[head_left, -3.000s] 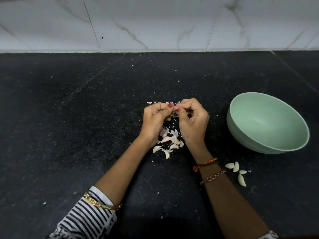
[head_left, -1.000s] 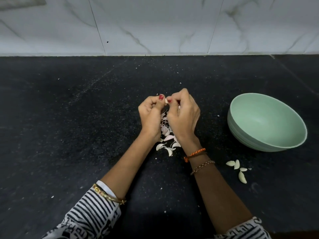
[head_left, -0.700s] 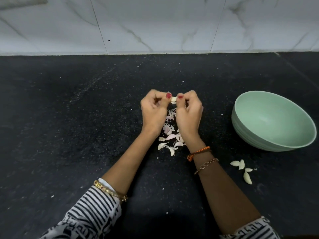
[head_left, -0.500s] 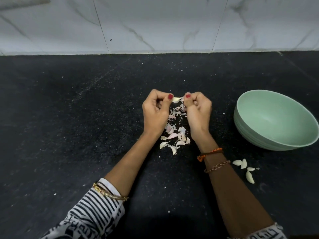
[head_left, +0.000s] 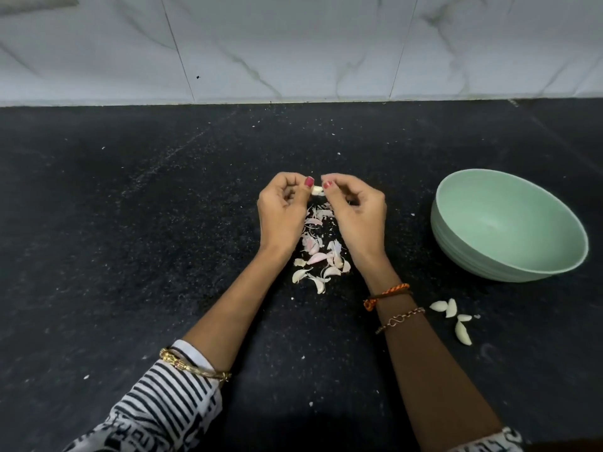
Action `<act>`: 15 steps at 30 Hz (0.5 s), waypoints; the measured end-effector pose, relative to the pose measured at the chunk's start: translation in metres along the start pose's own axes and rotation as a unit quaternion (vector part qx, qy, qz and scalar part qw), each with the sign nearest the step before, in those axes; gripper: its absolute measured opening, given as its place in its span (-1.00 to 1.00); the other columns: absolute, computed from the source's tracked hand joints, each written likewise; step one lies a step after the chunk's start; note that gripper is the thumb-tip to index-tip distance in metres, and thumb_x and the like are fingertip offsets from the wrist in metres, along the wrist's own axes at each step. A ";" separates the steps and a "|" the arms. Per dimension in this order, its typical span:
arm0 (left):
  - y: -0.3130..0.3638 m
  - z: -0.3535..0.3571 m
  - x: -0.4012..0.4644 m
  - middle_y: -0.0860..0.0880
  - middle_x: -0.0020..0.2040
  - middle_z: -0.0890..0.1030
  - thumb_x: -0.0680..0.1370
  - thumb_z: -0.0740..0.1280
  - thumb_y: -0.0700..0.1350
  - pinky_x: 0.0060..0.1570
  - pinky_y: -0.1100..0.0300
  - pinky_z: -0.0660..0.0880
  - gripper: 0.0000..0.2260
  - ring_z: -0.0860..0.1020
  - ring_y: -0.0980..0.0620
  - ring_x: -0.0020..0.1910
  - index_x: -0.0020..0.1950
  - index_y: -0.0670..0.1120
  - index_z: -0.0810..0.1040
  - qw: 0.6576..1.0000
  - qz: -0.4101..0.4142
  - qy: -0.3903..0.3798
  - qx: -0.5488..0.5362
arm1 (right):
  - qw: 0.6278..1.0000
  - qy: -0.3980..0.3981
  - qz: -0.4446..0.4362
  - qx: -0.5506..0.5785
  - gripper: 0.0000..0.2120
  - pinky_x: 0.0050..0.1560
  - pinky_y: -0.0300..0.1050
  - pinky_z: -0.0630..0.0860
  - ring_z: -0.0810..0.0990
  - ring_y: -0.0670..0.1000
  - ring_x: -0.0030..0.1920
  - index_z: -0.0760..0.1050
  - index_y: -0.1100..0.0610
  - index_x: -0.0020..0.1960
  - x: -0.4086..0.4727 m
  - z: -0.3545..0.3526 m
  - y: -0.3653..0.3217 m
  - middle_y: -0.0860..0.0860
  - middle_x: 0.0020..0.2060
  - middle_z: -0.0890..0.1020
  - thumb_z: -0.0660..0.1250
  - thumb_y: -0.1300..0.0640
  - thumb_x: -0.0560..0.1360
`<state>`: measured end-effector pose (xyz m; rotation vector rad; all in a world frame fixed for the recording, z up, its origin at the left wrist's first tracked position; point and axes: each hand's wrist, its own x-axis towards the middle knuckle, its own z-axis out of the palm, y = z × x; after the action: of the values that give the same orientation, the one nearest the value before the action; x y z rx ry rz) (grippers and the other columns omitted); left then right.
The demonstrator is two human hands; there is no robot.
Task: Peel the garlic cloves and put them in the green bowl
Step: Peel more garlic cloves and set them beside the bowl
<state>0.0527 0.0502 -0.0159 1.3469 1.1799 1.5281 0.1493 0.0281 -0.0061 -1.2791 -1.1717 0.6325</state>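
Observation:
A small pale garlic clove (head_left: pixel 317 190) is pinched between the thumbs and fingertips of both hands, above the black counter. My left hand (head_left: pixel 282 213) grips its left end and my right hand (head_left: pixel 355 213) its right end. Below the hands lies a pile of pinkish-white garlic skins and cloves (head_left: pixel 321 256). Several peeled white cloves (head_left: pixel 453 316) lie on the counter right of my right forearm. The green bowl (head_left: pixel 567 259) stands at the right, tilted toward me, and looks empty.
The black stone counter (head_left: pixel 130 256) is dotted with tiny skin flakes. A white marble-tiled wall (head_left: pixel 293 47) rises along its far edge.
The hands drifted apart and came back together on the clove; the camera view shifted slightly. The pile, the loose cloves and the bowl have stayed where they were.

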 end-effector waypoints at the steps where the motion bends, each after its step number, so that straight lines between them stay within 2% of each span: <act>1: 0.000 0.000 0.000 -0.02 -0.28 0.54 0.53 0.31 -0.20 -0.19 0.06 0.47 -0.86 0.47 -0.03 -0.26 -0.21 -0.01 0.50 1.000 0.000 -0.001 -0.007 | 1.000 -0.009 -0.003 -0.010 -0.89 -0.13 -0.29 0.51 0.57 -0.20 -0.22 0.61 0.06 -0.12 0.000 0.000 0.001 -0.17 -0.25 0.61 0.36 0.25 0.45; 7: 0.003 0.001 -0.003 0.00 -0.27 0.58 0.51 0.34 -0.23 -0.21 0.29 0.50 -0.90 0.51 0.07 -0.26 -0.19 -0.07 0.54 0.998 -0.016 0.006 -0.059 | 0.999 -0.021 0.026 -0.014 -0.91 -0.18 -0.28 0.49 0.54 -0.20 -0.29 0.62 0.09 -0.17 0.001 0.001 0.003 -0.12 -0.31 0.61 0.40 0.27 0.42; 11: 0.002 0.004 -0.002 0.10 -0.42 0.57 0.50 0.35 -0.24 -0.30 0.37 0.47 -0.90 0.50 0.22 -0.39 -0.22 -0.11 0.55 0.995 -0.051 -0.002 -0.088 | 0.998 0.000 0.029 -0.057 -0.92 -0.15 -0.22 0.52 0.54 -0.21 -0.32 0.62 0.06 -0.20 0.002 0.000 0.005 -0.17 -0.33 0.60 0.41 0.23 0.41; 15: 0.002 0.006 -0.002 0.12 -0.50 0.52 0.54 0.30 -0.22 -0.36 0.41 0.41 -0.81 0.42 0.26 -0.48 -0.29 -0.12 0.51 0.993 -0.072 0.026 -0.088 | 0.996 0.004 0.084 0.009 -0.90 -0.16 -0.30 0.51 0.59 -0.19 -0.27 0.60 0.10 -0.18 0.002 0.000 0.004 -0.07 -0.29 0.63 0.37 0.27 0.44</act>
<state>0.0592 0.0490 -0.0139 1.0893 1.1205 1.5322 0.1507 0.0306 -0.0095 -1.3723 -1.0562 0.7581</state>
